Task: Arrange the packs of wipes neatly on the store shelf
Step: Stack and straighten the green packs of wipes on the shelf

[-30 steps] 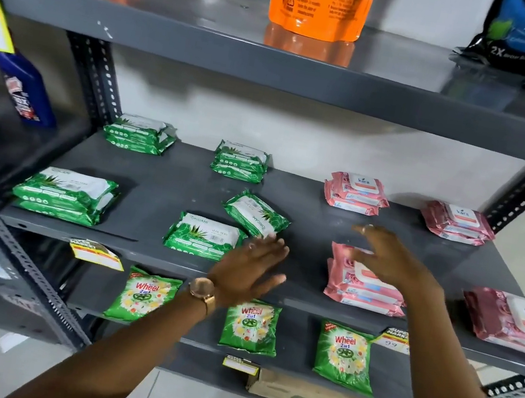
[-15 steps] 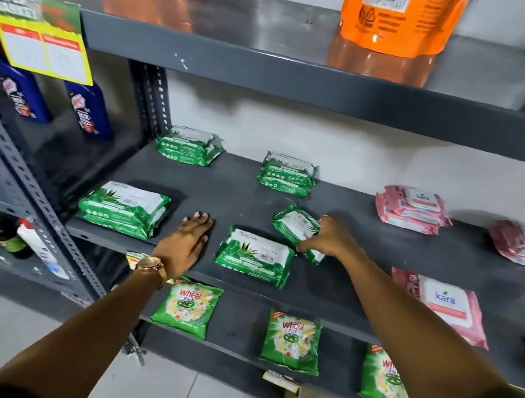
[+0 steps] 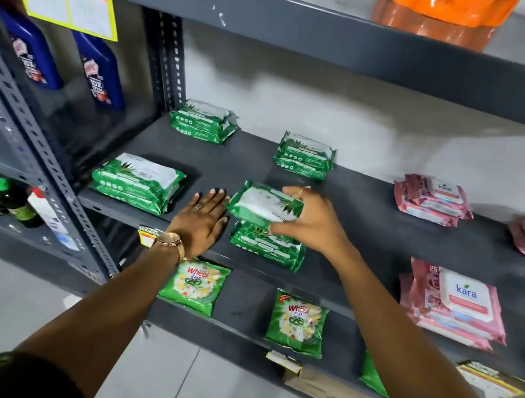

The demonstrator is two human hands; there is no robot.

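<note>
**Stacking a green pack of wipes at the front edge of the shelf**

The right hand point(image 3: 311, 222) grips a green pack of wipes point(image 3: 265, 204) by its right end, fingers over the far edge and thumb under the near edge, holding it slightly tilted just above a second green pack point(image 3: 267, 245) that lies flat near the front edge of the shelf point(image 3: 372, 217). The left hand point(image 3: 202, 220) is open, palm down on the shelf, fingertips beside the held pack's left end. Further green stacks lie at the front left corner point(image 3: 139, 181) and along the back edge point(image 3: 203, 121); pink packs point(image 3: 433, 199) occupy the right half. The packs appear light and soft, with smooth film wrappers that probably slide easily on one another. A grip across the short ends, pinching the filled body rather than the crimped seams, should best allow square alignment.
</note>
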